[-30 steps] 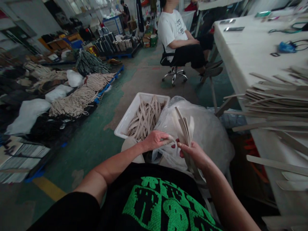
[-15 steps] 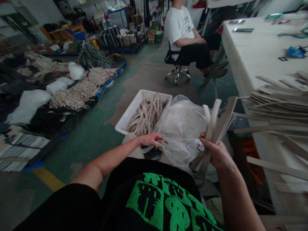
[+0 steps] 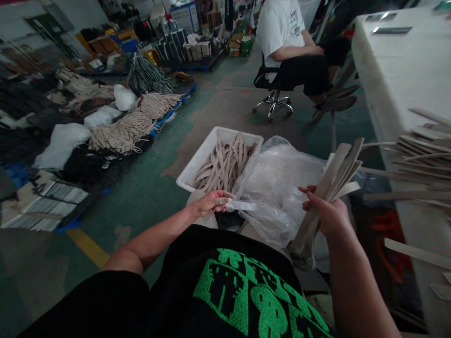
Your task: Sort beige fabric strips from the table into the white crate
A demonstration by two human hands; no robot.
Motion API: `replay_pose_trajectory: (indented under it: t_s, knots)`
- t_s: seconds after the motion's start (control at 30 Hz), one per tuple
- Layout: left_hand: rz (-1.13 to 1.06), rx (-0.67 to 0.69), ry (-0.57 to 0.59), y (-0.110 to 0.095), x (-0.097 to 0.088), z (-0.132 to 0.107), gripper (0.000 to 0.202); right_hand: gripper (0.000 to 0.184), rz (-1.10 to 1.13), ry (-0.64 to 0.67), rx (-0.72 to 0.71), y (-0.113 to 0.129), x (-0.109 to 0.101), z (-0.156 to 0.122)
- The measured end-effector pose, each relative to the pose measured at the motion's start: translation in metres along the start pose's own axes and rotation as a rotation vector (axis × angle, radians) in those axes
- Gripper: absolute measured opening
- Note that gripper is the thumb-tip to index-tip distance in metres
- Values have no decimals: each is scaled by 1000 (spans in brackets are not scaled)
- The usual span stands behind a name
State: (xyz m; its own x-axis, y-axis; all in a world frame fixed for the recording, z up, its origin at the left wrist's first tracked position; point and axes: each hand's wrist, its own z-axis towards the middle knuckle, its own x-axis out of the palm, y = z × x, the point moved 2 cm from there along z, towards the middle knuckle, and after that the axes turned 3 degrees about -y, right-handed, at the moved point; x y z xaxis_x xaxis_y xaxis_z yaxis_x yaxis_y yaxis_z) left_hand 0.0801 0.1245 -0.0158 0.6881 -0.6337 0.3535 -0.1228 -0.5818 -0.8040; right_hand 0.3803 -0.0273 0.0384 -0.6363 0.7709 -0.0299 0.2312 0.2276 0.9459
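My right hand (image 3: 329, 213) is closed around a bundle of flat beige straps (image 3: 334, 173), whose ends fan out above the fingers and hang below them. My left hand (image 3: 209, 203) pinches one end of a thin whitish strip (image 3: 243, 205) that reaches right over a clear plastic bag (image 3: 275, 169). The bag lies bunched in front of my lap, between the two hands. Just beyond my left hand, a white plastic crate (image 3: 192, 164) holds a heap of loose beige straps (image 3: 225, 162).
At right, a pale-covered table (image 3: 391, 70) carries more straps (image 3: 423, 159), several sticking out past its edge. A person (image 3: 282, 37) sits on a wheeled office chair (image 3: 271, 101) ahead. Cord bundles (image 3: 120, 131) and white bags lie on pallets at left.
The view has swung left. Earlier, a thin strip was stretched between both hands; now the whitish strip trails from my left hand, and my hands are farther apart.
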Motion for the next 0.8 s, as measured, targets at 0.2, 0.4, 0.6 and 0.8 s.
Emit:
replay_pose_trajectory:
  t_s: [0.2,0.4,0.6,0.8]
  knots:
    - [-19,266,-213,-16,38,10,51,49,34,182,101,-6,20,-37]
    - [156,363,-11,-18,91,9,45,55,60,471,298,-27,58,-66]
    - [268,394,28,-10,106,0,41,51,303,313,325,-31,66,-49]
    - [123,276,-20,10,97,2,63,46,252,220,126,-18,63,-45]
